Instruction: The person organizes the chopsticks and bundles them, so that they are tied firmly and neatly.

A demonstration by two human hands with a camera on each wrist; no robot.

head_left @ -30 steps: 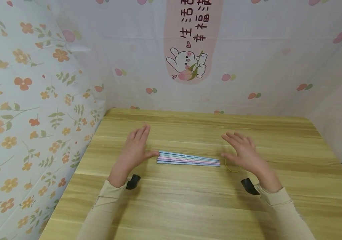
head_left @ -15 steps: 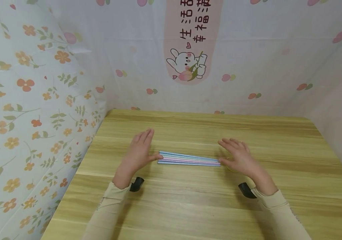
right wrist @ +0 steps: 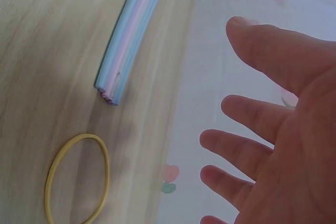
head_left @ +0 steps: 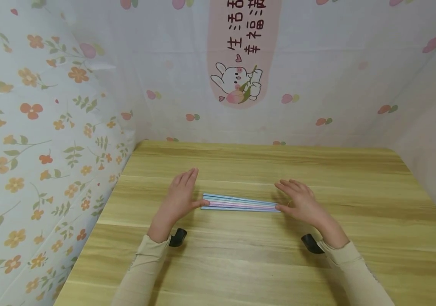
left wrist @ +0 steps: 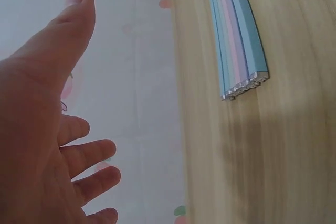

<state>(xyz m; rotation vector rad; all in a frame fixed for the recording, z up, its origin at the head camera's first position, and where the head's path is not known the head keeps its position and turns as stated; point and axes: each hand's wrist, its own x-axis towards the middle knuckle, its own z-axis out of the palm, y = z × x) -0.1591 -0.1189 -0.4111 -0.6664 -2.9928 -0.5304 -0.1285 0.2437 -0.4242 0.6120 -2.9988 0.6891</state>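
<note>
A bundle of thin, straight pastel sticks (head_left: 242, 204) in blue, green, pink and purple lies side by side on the wooden table (head_left: 233, 255). Their left ends (left wrist: 247, 85) fan wider than their right ends. Above the left ends hovers my left hand (head_left: 179, 195), fingers extended and thumb spread toward the sticks. My right hand (head_left: 302, 203) is held likewise over the right ends. Both wrist views show the hands apart from the sticks, holding nothing. A yellow rubber band (right wrist: 108, 166) lies flat beyond the right ends, mostly hidden by my right hand in the head view.
A white cloth with fruit prints and a rabbit picture (head_left: 237, 80) hangs behind the table's back edge. Flowered cloth (head_left: 30, 170) covers the left side. A black curved piece sticks out by each wrist, the left one (head_left: 178, 238) and the right one (head_left: 311, 244).
Both hands have moved inward and slightly nearer the body, so the thumbs now overlap the stick ends in the head view. The sticks stay in place.
</note>
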